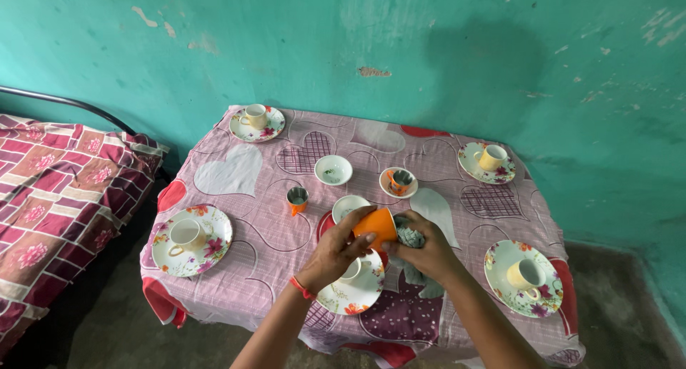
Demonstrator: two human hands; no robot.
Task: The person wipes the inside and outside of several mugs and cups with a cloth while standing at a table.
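Head view: orange cup (376, 226) tilted within left hand (334, 251) closed grip, right hand (427, 251) clutching cloth (410, 237).

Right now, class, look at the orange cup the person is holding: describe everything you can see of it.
The orange cup is small, plain and smooth, perhaps plastic or glazed. It is tipped on its side, held above the table's patterned pink cloth, over a floral plate at the near edge. The left hand has its grip on the cup's near side, thumb on top. The right hand presses a grey-green cloth against its right end. Its inside and any handle are hidden.
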